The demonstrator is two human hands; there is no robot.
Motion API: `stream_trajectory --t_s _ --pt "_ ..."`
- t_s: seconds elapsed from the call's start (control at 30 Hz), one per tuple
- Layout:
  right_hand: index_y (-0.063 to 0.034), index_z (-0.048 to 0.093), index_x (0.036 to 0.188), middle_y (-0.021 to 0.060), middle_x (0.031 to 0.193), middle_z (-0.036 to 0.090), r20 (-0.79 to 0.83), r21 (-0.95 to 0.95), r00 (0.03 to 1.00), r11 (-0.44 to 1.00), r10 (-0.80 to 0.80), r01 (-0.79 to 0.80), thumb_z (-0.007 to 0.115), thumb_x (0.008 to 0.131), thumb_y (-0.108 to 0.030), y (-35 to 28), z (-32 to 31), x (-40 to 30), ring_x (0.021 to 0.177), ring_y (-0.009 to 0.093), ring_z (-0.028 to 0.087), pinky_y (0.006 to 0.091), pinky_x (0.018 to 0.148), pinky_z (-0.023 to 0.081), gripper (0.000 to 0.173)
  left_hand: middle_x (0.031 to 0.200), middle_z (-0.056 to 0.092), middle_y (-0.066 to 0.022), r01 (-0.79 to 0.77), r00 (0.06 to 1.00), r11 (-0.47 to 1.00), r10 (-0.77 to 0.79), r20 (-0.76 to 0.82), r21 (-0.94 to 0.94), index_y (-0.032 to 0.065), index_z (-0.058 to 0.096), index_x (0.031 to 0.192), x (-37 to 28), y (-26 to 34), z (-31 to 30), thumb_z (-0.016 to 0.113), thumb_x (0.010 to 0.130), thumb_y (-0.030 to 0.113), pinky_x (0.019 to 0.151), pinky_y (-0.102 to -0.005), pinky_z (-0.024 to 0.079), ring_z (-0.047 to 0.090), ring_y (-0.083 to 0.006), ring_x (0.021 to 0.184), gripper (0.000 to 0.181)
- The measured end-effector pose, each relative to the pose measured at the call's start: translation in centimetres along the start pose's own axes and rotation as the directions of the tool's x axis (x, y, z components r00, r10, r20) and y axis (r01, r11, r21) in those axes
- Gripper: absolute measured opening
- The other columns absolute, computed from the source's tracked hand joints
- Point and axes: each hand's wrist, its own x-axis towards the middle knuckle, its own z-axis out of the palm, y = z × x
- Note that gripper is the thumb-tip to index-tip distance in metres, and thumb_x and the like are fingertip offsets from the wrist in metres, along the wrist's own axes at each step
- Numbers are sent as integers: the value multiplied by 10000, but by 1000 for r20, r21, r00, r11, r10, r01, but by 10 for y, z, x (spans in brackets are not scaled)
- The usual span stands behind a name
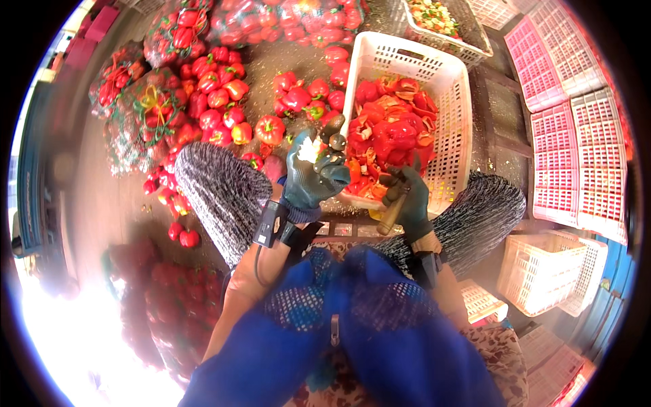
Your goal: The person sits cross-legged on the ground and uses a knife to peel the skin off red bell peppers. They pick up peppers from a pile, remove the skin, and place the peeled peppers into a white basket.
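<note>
My left hand [313,178], in a dark work glove, is curled around a pepper core [310,149] with pale seeds. It is held just left of a white plastic crate [455,127]. My right hand [414,198], gloved the same way, grips a wooden tool handle [391,216] over the crate's near edge. The tool's working end cannot be made out. Opened red bell peppers [399,132] and torn pieces fill the lower part of the crate. Whole red bell peppers [297,99] lie on the floor beyond my left hand.
Mesh sacks of red peppers [147,117] stand at the left. A second crate [478,48] at the top holds pale cores and scraps [432,18]. Stacked pink and white crates [554,112] line the right side. My knees [218,188] flank the work area.
</note>
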Motion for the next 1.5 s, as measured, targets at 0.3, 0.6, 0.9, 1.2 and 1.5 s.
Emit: stream_trajectory --t_s 0.3,0.6,0.9,1.2,1.5 --pt "-20 555 1119 129 811 651 42 58 998 997 -55 52 508 918 -277 7 -19 14 476 189 530 341 458 455 330 970 608 -69 296 920 949 -255 -297 104 12 542 1228 96 8 -28 523 930 291 555 -240 448 468 -97 563 408" --pt "-126 534 1164 126 818 650 -112 4 991 997 -74 75 533 902 -397 -6 0 8 545 195 569 338 504 464 377 1129 579 -141 -133 981 880 50 190 456 68 520 1225 273 -5 122 527 963 365 970 -414 468 561 -277 1113 396" --pt "-95 455 1334 143 953 649 -28 -117 999 993 27 -30 475 961 -361 10 36 -14 595 192 591 305 516 464 458 805 607 -74 188 530 -513 771 353 838 49 573 966 97 129 -194 525 926 234 615 -354 500 631 -228 722 195" --pt "-73 541 1244 96 846 634 38 -438 971 877 235 -195 463 939 -359 15 42 -12 550 115 486 269 510 431 425 915 646 -221 485 548 -643 752 367 593 -40 574 1057 50 173 -311 606 830 213 701 -404 481 624 -356 793 341" --pt "-77 593 1157 59 768 591 -115 -255 936 901 333 -352 485 928 -329 7 65 24 479 85 400 240 436 340 357 1006 658 -145 86 471 465 760 -448 881 52 542 1154 88 249 -311 659 852 224 718 -383 525 652 -273 848 367"
